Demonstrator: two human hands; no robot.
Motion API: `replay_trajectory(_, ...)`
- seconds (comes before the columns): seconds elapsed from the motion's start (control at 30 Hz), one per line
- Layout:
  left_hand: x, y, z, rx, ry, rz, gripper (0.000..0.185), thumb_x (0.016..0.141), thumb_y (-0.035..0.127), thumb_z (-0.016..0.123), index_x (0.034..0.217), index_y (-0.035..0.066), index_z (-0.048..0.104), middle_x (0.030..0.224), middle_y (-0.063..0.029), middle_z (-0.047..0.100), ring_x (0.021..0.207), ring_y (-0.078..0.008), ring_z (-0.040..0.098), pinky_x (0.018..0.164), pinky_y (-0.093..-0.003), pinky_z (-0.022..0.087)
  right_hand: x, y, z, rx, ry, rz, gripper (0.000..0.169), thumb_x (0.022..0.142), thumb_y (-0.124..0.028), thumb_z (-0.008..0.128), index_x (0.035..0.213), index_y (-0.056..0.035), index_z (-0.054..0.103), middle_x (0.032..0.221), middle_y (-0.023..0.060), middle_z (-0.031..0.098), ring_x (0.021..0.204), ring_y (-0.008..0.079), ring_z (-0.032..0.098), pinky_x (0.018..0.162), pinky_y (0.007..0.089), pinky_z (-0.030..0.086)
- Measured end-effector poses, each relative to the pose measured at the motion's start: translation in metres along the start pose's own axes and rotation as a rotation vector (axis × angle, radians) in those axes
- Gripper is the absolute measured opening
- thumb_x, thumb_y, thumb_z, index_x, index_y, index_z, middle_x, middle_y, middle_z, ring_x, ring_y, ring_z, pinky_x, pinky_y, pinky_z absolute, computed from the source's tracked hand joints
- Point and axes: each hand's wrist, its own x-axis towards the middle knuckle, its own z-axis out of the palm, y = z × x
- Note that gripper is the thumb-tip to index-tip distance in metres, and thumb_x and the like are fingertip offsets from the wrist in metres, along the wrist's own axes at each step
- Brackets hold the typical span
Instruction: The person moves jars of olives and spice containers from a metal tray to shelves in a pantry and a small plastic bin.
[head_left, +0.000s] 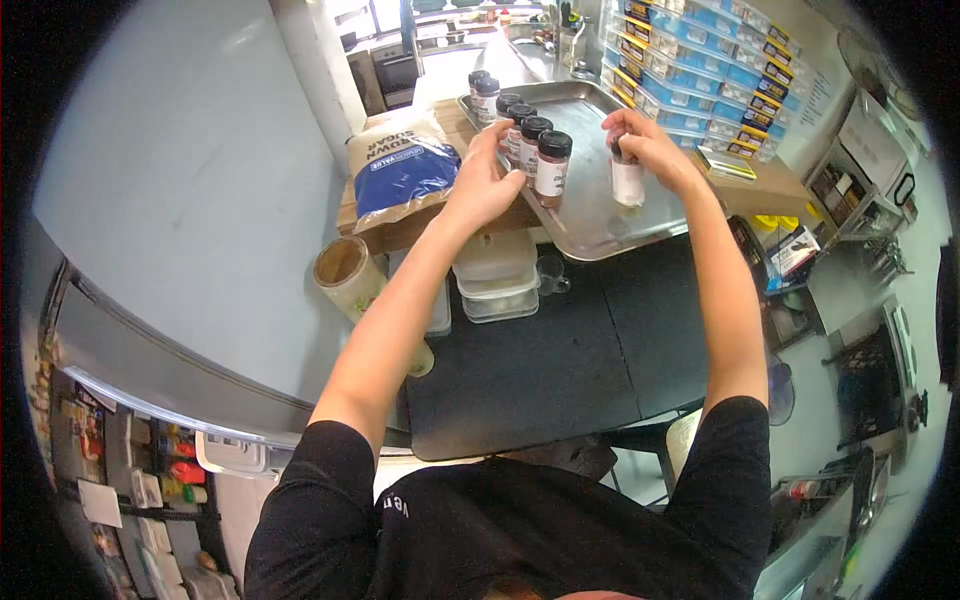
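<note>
Several spice jars with black lids stand in a line along the left side of a metal tray. My left hand is beside this row, thumb and fingers apart; whether its fingertips touch a jar is unclear. The nearest spice jar has a white label and reddish-brown contents. On the right part of the tray, my right hand grips a jar with pale contents by its black lid. That jar is roughly upright, its base at or just above the tray.
A bag of brown sugar lies left of the tray. Below it are stacked plastic containers, a glass mug and a cylindrical container by the grey wall. Stacked clear boxes stand behind the tray, above a black tabletop.
</note>
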Motion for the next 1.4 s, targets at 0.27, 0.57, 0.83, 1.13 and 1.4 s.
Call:
replay_trajectory(0.27,0.084,-0.034,-0.011,0.360,-0.208,-0.004,0.087,0.070,0.013,0.066,0.149,0.018,0.029,0.148,-0.0317,0.023,0.140,-0.0443,0.022,0.114,-0.0472,0.026,0.023,-0.040,0.058,-0.737,0.133,-0.215,0.104,0.063,-0.076,0.066,0.142,-0.0117,0.043,0.121,0.0300,0.057,0.111,0.0417,0.058,0.093,0.0451,0.047)
replay_trajectory(0.57,0.115,-0.066,-0.021,0.409,-0.620,0.015,0.079,0.070,0.023,0.073,0.142,0.032,0.042,0.142,-0.0252,0.031,0.133,-0.0426,0.034,0.110,-0.0461,0.035,0.053,-0.076,0.063,-0.845,-0.295,-0.161,0.067,0.075,-0.042,0.062,0.136,-0.0171,0.048,0.119,0.0219,0.062,0.112,0.0339,0.059,0.095,0.0414,0.046)
replay_trajectory(0.83,0.120,-0.073,-0.008,0.411,-0.454,0.129,0.068,0.058,0.039,0.079,0.120,0.019,0.063,0.132,-0.0201,0.041,0.121,-0.0382,0.046,0.105,-0.0402,0.039,0.053,-0.032,0.047,-0.721,-0.234,-0.428,0.060,0.078,-0.033,0.065,0.134,-0.0196,0.050,0.117,0.0278,0.057,0.108,0.0386,0.058,0.093,0.0427,0.046)
replay_trajectory(1.13,0.095,-0.036,-0.003,0.622,-0.285,0.387,0.056,0.072,0.056,0.072,0.100,0.009,0.060,0.096,-0.0157,0.066,0.096,-0.0355,0.062,0.080,-0.0444,0.049,0.043,-0.025,0.028,-0.587,-0.268,-0.294,0.036,0.080,-0.026,0.066,0.112,-0.0092,0.062,0.108,0.0171,0.061,0.098,0.0294,0.060,0.087,0.0370,0.047)
replay_trajectory(1.4,0.093,0.023,-0.039,0.660,-0.209,0.121,0.073,0.068,0.064,0.071,0.119,0.013,0.061,0.102,-0.0166,0.068,0.093,-0.0336,0.066,0.080,-0.0425,0.052,0.029,-0.024,0.018,-0.597,-0.259,-0.274,0.034,0.080,-0.021,0.069,0.113,-0.0112,0.064,0.106,0.0103,0.060,0.101,0.0232,0.057,0.090,0.0323,0.044)
